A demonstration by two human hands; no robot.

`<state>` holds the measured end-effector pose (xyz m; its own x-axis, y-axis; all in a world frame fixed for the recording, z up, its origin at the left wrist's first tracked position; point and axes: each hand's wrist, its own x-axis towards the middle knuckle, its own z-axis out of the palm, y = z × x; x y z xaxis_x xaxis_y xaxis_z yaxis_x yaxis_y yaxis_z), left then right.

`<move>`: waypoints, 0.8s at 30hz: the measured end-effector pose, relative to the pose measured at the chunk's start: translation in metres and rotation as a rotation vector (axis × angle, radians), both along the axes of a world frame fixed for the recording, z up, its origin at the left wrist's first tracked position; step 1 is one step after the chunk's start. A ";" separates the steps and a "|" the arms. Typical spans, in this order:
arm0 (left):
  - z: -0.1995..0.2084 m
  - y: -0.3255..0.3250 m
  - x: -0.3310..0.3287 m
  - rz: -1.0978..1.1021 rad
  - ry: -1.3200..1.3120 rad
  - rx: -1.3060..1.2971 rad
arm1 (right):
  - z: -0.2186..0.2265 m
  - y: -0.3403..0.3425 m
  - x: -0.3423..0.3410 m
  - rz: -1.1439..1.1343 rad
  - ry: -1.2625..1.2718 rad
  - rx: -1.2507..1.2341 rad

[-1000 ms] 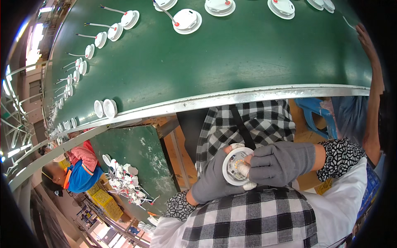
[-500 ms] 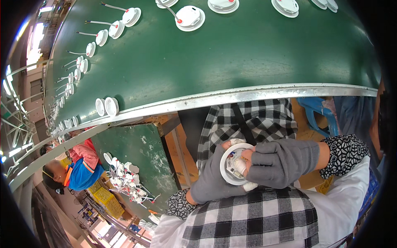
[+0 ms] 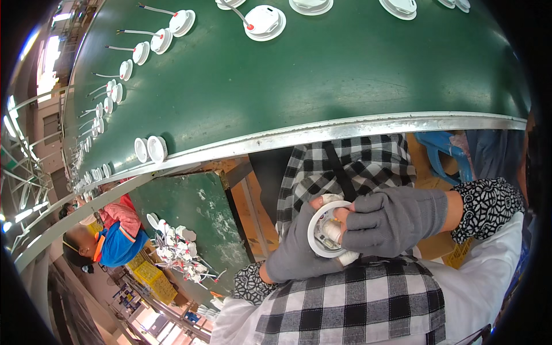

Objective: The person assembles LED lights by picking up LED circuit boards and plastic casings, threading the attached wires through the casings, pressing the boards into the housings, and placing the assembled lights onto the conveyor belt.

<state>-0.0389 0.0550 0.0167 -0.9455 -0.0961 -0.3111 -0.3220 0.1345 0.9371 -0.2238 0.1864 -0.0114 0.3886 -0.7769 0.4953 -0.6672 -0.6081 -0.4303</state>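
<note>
While the left hand [image 3: 302, 250] wraps its fingers round the white round housing [image 3: 321, 233], right in front of the checked apron [image 3: 356, 302], the right hand [image 3: 385, 221] has bent, bunched fingers at its opening, grip unclear!

A worker's left hand [image 3: 299, 247] and right hand [image 3: 388, 224] wear gray fabric gloves [image 3: 411, 215], cut short so the fingertips show, with white tape [image 3: 332, 231] wound around some of the digits. Black cuffs [image 3: 489, 208] with a white web-like print circle the forearms below white sleeves [image 3: 480, 273]. A black-and-white checked apron [image 3: 356, 296] covers the front, its squares blending through gray, and a black strap [image 3: 340, 172] crosses the check.
</note>
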 end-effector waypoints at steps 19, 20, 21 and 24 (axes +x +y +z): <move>-0.024 0.004 -0.008 0.623 0.024 0.024 | -0.018 -0.010 0.039 -0.455 -1.124 1.049; -0.028 0.002 -0.009 0.624 0.023 0.021 | -0.022 -0.012 0.041 -0.453 -1.125 1.048; -0.030 0.000 -0.010 0.602 -0.008 0.033 | -0.024 -0.013 0.041 -0.504 -1.092 0.989; -0.034 -0.001 -0.004 0.679 -0.133 0.419 | -0.019 -0.013 0.039 -0.533 -1.022 0.991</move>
<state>-0.0432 0.0543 -0.0175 -0.6753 -0.4865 -0.5544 -0.3197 -0.4843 0.8144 -0.1845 0.1731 -0.0309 -0.2123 -0.8821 -0.4205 0.1199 0.4035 -0.9071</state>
